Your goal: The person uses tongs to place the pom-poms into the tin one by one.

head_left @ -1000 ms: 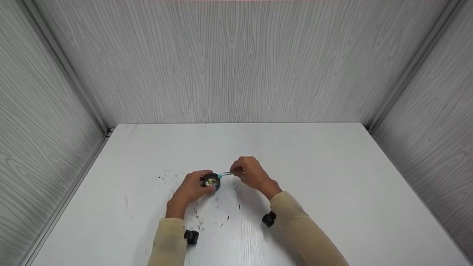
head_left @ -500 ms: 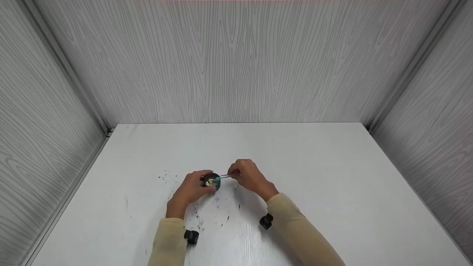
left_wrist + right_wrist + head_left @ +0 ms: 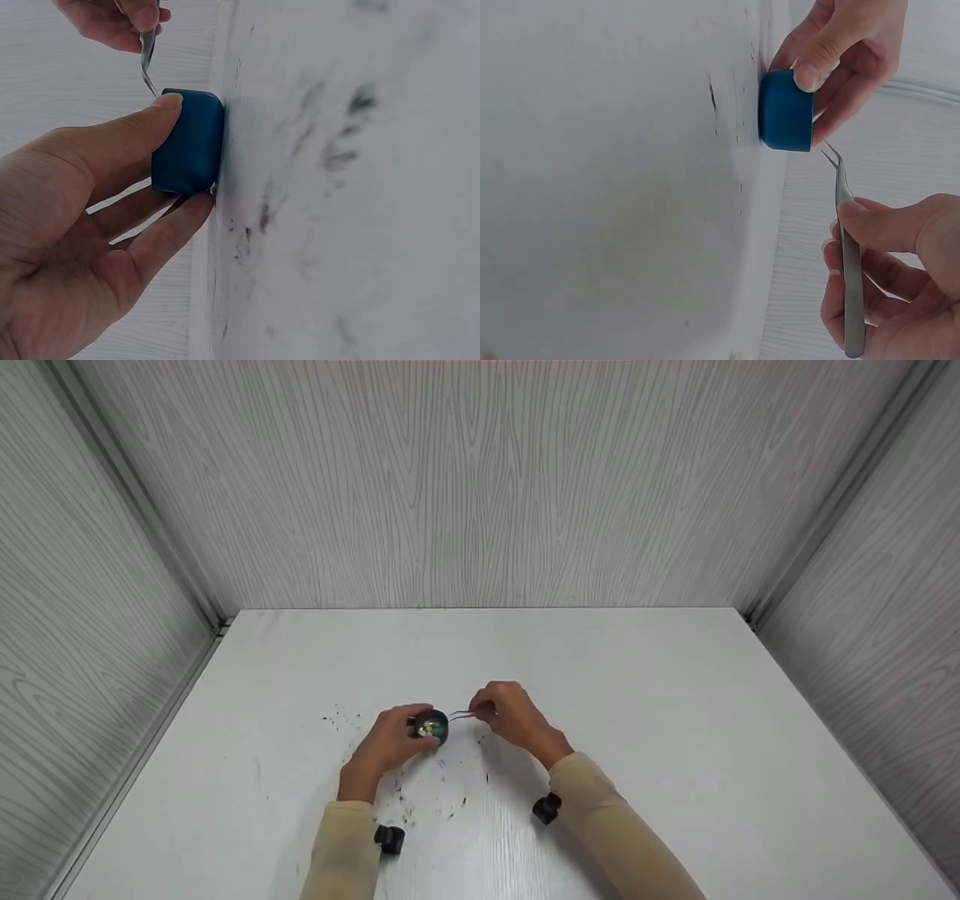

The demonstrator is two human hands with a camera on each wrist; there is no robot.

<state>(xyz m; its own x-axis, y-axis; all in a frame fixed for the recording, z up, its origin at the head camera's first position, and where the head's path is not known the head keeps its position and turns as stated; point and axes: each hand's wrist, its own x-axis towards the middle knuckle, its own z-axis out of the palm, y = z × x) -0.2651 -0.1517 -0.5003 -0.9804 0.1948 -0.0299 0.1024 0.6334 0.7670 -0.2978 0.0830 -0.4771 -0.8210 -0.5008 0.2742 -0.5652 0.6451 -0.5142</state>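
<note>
A small dark blue cup (image 3: 786, 111) stands on the white table. Small pale, yellow-green and teal bits (image 3: 431, 728) lie inside it in the head view. My left hand (image 3: 105, 202) holds the cup between thumb and fingers from its left side. To the right of the cup, my right hand (image 3: 516, 712) pinches metal tweezers (image 3: 851, 262) with bent tips. The tips are slightly apart beside the cup's open rim, and I see nothing between them. From the left wrist view the cup's inside is hidden.
Dark specks and smudges (image 3: 405, 802) mark the white table (image 3: 637, 697) around and in front of the cup. Grey wood-grain panels (image 3: 480, 487) rise at the back and on both sides. A small black camera (image 3: 390, 840) sits at the left wrist, another (image 3: 547, 808) at the right.
A teal bit at the tweezers' tips went from the cup's right rim to over the cup, and the tips let it go. The right hand then drew back slightly rightward; the left stayed still.
</note>
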